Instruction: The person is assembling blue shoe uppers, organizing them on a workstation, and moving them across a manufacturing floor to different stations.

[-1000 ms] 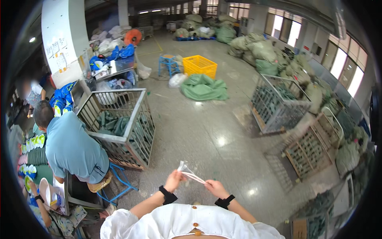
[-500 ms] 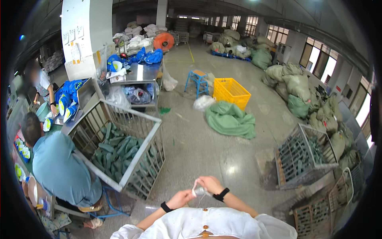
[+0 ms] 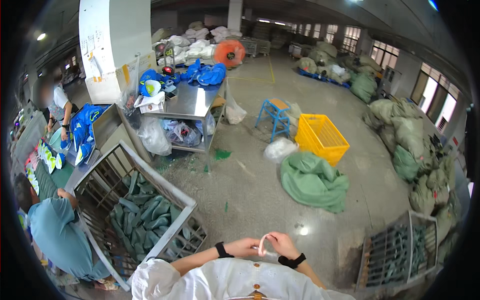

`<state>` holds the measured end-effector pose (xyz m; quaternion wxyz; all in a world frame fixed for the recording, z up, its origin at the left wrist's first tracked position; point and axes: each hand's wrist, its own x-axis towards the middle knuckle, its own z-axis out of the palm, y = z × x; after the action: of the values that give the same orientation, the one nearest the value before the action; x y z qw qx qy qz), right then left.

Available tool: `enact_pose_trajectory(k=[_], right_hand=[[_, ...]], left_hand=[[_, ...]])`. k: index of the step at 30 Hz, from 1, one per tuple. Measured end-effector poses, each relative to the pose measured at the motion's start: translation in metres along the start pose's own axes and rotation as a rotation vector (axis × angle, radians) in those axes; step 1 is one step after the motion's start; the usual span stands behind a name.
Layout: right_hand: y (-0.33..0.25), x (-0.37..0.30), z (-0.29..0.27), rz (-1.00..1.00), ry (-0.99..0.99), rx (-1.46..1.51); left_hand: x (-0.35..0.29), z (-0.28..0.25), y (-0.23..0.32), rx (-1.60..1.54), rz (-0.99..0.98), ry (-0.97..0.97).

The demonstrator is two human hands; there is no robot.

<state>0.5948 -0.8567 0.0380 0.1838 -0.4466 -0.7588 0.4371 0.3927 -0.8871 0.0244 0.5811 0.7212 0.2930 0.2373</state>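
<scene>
In front of my white shirt, both hands are together at the lower middle. A narrow pale pink strip (image 3: 261, 244) arches in a loop between them, with something clear and shiny just below it. My right hand (image 3: 282, 245) pinches the top of the strip, fingers closed. From the other side, my left hand (image 3: 244, 247) has its fingertips closed at the strip's edge. What the strip is made of cannot be told. Each wrist wears a black band. Nearest to my left forearm is a grey metal cage cart (image 3: 186, 212) heaped with dark green shoe lasts (image 3: 145, 215).
A steel table (image 3: 187, 102) with blue items stands ahead left. Mid-floor are a blue stool (image 3: 274, 117), yellow crate (image 3: 320, 137), clear bag (image 3: 280, 149) and green sack (image 3: 315, 182). A second cage (image 3: 397, 250) stands right. Two people (image 3: 62, 240) are at the left workbench.
The view has moved forward and turned left, so the cart, table and crate appear nearer. My hands remain together, and the strip now bends in a wider loop.
</scene>
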Motion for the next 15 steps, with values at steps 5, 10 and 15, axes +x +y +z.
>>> enact_pose_trajectory(k=[5, 10, 15], right_hand=[[0.026, 0.123, -0.046, -0.191, -0.257, -0.149], [-0.009, 0.255, -0.068, -0.407, -0.532, -0.283], [-0.003, 0.415, -0.085, -0.529, -0.391, -0.191]], left_hand=[[0.069, -0.116, -0.014, -0.362, -0.186, 0.774], [0.091, -0.199, -0.031, 0.539, -0.378, 0.694], [0.104, -0.258, -0.061, -0.472, -0.141, 0.95]])
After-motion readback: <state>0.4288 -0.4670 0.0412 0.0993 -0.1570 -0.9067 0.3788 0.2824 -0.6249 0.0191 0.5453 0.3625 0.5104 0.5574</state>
